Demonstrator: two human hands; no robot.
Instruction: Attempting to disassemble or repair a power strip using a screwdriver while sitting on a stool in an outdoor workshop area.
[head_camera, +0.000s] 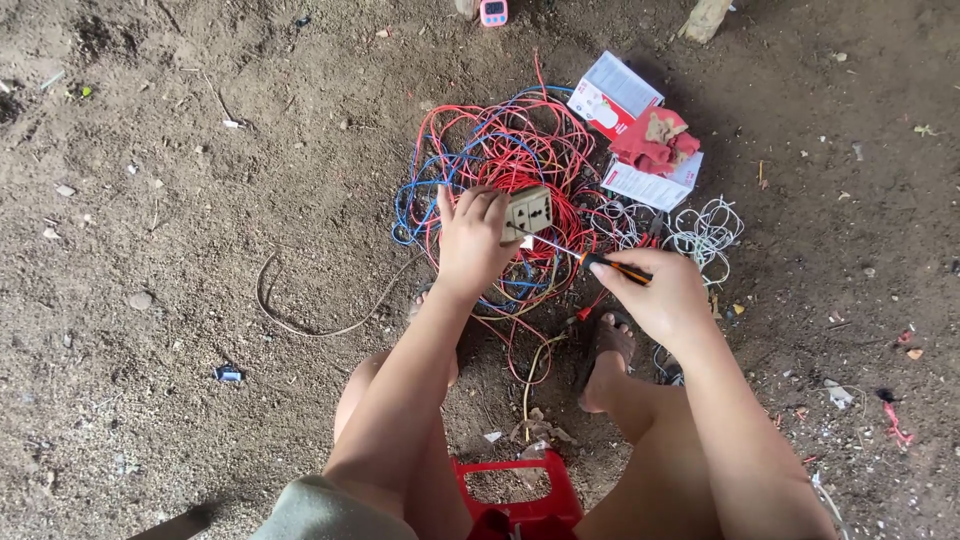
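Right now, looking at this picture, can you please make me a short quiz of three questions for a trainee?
1. True or false: the left hand holds the beige wall socket above the tangle of red and blue wires.
2. Which tool is in the grip of the right hand?
A. pliers
B. a screwdriver with orange and black handle
C. a hammer
3. Fill in: the red and white cardboard boxes lie on the ____ ground.

Key
1. True.
2. B; its tip points toward the socket.
3. Dirt.
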